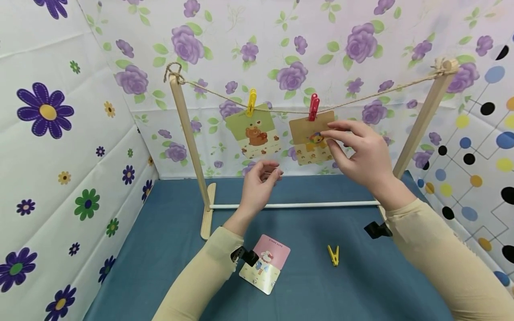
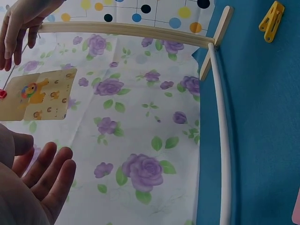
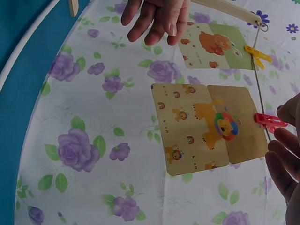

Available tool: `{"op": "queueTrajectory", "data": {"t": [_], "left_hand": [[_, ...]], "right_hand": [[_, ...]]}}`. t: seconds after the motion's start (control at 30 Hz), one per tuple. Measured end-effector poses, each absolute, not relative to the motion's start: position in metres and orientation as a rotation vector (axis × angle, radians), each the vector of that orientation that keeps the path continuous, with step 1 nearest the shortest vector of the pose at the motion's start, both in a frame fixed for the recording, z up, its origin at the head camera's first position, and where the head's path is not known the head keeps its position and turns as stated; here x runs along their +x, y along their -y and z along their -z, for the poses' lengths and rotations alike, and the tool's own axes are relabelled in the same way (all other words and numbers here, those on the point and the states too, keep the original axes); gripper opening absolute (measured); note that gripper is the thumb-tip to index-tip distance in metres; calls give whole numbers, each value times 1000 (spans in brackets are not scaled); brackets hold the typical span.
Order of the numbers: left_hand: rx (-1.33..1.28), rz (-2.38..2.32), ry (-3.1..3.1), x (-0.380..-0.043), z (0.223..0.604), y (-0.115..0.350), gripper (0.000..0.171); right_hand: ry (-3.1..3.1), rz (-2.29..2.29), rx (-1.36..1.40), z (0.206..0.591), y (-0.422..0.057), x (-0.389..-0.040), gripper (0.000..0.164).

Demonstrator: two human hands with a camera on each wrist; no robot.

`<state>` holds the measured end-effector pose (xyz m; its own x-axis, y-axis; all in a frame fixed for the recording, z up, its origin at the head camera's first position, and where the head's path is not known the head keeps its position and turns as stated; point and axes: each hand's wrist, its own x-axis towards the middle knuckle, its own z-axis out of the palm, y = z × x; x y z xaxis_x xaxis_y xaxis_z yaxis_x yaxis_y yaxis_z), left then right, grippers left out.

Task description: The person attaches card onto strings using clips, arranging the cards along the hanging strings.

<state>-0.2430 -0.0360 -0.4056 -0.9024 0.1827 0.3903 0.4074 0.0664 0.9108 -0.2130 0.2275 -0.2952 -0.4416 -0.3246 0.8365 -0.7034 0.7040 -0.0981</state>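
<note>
A brown lion card [image 1: 309, 149] hangs from the rope by a red clothespin [image 1: 313, 108]. My right hand [image 1: 359, 149] is beside it with loosely bent fingers and nothing in them; in the right wrist view these fingers [image 3: 285, 152] are close to the red clothespin and apart from it. To the left, a yellow clothespin [image 1: 251, 102] holds a green bear card [image 1: 250, 127], which hangs tilted. Below and between the two cards is my left hand [image 1: 259, 183], relaxed and holding nothing. Its fingers [image 2: 58, 173] spread loosely in the left wrist view.
The rope [image 1: 218, 95] sags between two wooden posts [image 1: 184, 129], joined low down by a white rod [image 1: 321, 205]. On the blue tablecloth [image 1: 160, 267] lie a pink card [image 1: 277, 249], partly behind the left wrist camera, and a loose yellow clothespin [image 1: 333, 256].
</note>
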Motion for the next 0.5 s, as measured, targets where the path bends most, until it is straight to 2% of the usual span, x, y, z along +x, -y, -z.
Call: {"op": "queueTrajectory", "data": {"t": [0.5], "left_hand": [[-636,1934,2294,-231,432,43,22]], "right_hand": [[2119,-597,751,328,-237,-201,27]]}}
